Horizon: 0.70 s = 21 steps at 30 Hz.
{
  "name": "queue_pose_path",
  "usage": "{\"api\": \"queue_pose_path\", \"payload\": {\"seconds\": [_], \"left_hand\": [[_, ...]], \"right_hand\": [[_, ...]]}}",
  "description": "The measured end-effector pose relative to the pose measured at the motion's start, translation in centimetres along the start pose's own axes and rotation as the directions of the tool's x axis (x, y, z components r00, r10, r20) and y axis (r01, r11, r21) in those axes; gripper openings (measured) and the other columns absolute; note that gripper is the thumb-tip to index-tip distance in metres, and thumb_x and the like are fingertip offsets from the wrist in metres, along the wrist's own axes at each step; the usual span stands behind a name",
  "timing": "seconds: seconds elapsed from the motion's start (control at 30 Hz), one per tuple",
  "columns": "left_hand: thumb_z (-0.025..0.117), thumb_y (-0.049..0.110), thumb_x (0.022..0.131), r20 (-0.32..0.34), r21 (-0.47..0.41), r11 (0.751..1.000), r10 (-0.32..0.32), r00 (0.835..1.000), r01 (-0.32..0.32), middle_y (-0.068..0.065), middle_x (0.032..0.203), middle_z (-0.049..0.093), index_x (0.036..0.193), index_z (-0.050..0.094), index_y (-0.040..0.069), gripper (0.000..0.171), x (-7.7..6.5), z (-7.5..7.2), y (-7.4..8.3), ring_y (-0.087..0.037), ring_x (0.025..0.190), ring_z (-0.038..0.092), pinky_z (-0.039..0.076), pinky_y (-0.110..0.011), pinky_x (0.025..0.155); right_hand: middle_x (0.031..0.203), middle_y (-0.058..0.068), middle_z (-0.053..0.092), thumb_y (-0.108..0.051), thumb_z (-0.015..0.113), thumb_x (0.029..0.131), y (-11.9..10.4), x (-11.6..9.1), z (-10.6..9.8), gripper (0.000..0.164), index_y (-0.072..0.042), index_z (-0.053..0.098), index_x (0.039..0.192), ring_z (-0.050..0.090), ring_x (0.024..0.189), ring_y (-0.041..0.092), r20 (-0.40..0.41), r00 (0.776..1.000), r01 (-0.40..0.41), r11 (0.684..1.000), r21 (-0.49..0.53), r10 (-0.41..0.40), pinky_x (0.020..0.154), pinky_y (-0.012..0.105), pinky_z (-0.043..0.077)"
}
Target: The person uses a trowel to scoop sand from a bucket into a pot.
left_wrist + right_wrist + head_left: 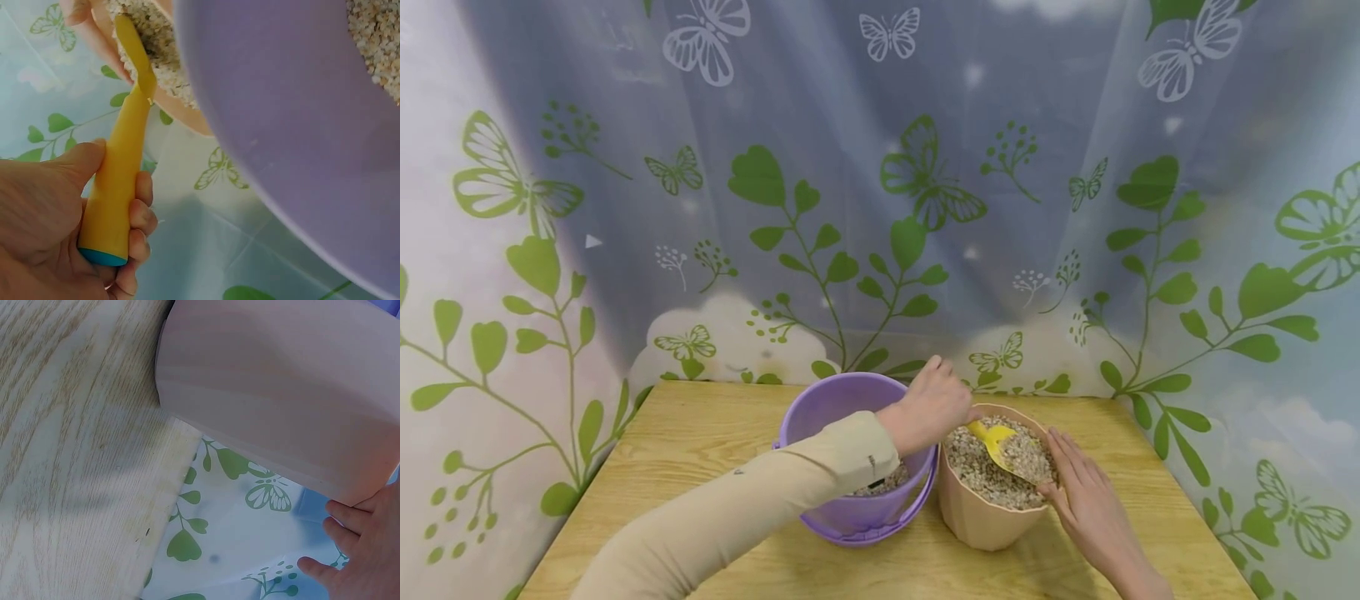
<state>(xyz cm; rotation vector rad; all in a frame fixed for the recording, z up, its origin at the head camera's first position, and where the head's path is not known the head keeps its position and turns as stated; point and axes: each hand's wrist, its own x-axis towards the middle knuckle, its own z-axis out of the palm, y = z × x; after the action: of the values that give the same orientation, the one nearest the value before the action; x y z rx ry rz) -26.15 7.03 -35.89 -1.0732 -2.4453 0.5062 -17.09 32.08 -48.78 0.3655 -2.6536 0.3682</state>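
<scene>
You're mid-transfer by the look of it: your left hand [934,404] is wrapped round the handle [115,181] of the yellow scoop [995,437], blade inside the peach pot [981,510], with gravel [992,482] heaped on its end. Your right hand [1093,504] has its fingers extended along the pot's outer wall, near the rim, apparently steadying it. Pot stands on the table [722,417], right of the purple bucket [861,517], which also has gravel in it. Can't tell from these angles whether you're loading the blade or emptying it. If loading, I'd lift level and carry left over the bucket rim; if emptying, roll the wrist first. Either way, keep the right hand braced.
</scene>
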Motion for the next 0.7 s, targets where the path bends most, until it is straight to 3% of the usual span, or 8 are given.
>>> {"api": "queue_pose_path", "payload": {"seconds": [0.2,0.43,0.7], "left_hand": [[0.045,0.059,0.102,0.002,0.092,0.995,0.030,1.000,-0.030,0.011,0.068,0.053,0.063,0.053,0.024,0.053,-0.3,-0.8,-0.4,-0.010,0.070,0.041,0.025,-0.028,0.069],[0.053,0.055,0.100,0.028,0.087,0.994,0.063,0.998,-0.066,0.010,0.067,0.048,0.064,0.051,0.023,0.048,-1.3,-1.6,-1.5,-0.012,0.071,0.036,0.022,-0.028,0.070],[0.054,0.058,0.098,0.042,0.111,0.993,0.035,0.999,-0.039,0.010,0.073,0.060,0.070,0.065,0.024,0.045,-2.2,-2.0,-3.2,-0.012,0.075,0.044,0.033,-0.027,0.075]], "right_hand": [[0.158,0.022,0.038,-0.039,0.054,0.104,0.0,0.0,0.0,0.068,-0.002,0.032,0.156,0.037,0.142,0.042,0.003,1.000,0.004,1.000,0.003,-0.004,0.107,0.062,0.033],[0.157,0.023,0.038,-0.038,0.055,0.104,-0.1,0.1,0.0,0.068,-0.001,0.033,0.156,0.038,0.140,0.046,0.016,1.000,-0.008,1.000,0.012,0.008,0.104,0.065,0.034],[0.158,0.023,0.037,-0.036,0.056,0.104,0.0,0.0,0.1,0.067,0.000,0.033,0.156,0.038,0.140,0.046,0.016,1.000,-0.008,1.000,0.021,0.008,0.104,0.065,0.033]]}}
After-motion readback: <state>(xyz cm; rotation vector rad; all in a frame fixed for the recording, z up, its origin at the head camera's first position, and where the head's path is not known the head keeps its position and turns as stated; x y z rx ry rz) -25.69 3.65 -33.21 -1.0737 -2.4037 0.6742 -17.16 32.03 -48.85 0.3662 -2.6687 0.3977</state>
